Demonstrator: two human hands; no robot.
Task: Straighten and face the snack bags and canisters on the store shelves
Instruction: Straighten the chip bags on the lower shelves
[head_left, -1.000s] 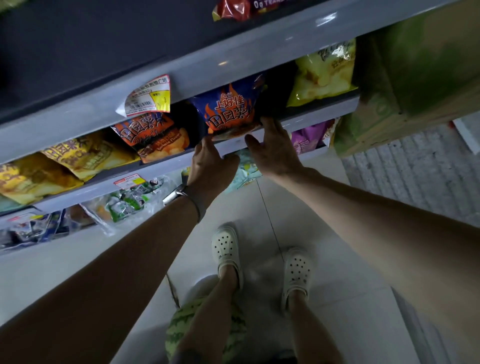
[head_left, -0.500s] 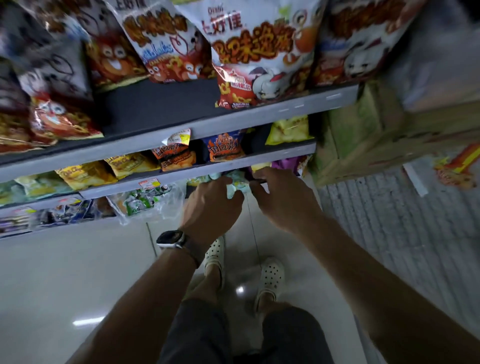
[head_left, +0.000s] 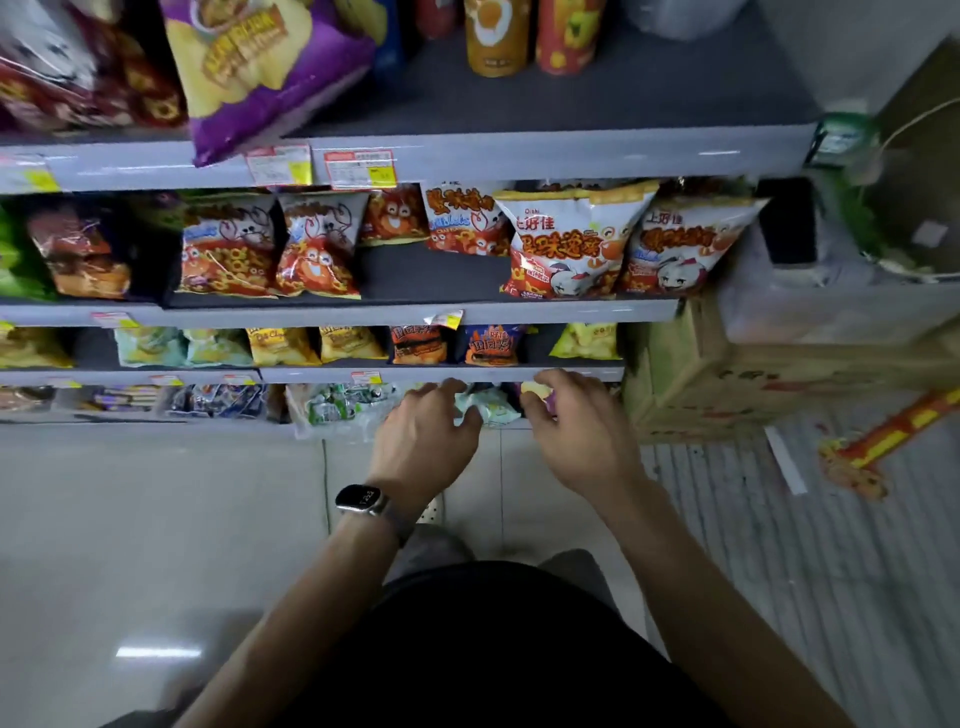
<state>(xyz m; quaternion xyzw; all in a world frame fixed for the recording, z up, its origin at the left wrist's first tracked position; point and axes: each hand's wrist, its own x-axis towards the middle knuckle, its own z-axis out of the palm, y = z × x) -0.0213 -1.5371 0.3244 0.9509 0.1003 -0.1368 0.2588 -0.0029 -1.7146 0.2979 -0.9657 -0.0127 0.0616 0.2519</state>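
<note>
On the lowest shelf a pale green snack bag (head_left: 491, 409) lies between my hands. My left hand (head_left: 423, 439), with a watch on its wrist, curls its fingers and thumb round the bag's left edge. My right hand (head_left: 579, 434) curls round a purple bag (head_left: 540, 397) just to the right, mostly hidden by the fingers. One shelf up stand a blue bag (head_left: 491, 345), an orange-black bag (head_left: 418, 345) and a yellow-green bag (head_left: 587, 340). Above them, large white-and-orange bags (head_left: 566, 244) lean forward. Two canisters (head_left: 496, 36) stand on the top shelf.
A stack of cardboard boxes (head_left: 727, 374) stands right of the shelving, close to my right hand. A big purple bag (head_left: 270, 67) overhangs the top shelf edge. A clear packet of green items (head_left: 337, 408) sits left of my left hand. Tiled floor lies below.
Both hands dropped from the blue bag's shelf to the lowest shelf and closed on bags there. The view tilted up, so more upper shelves show.
</note>
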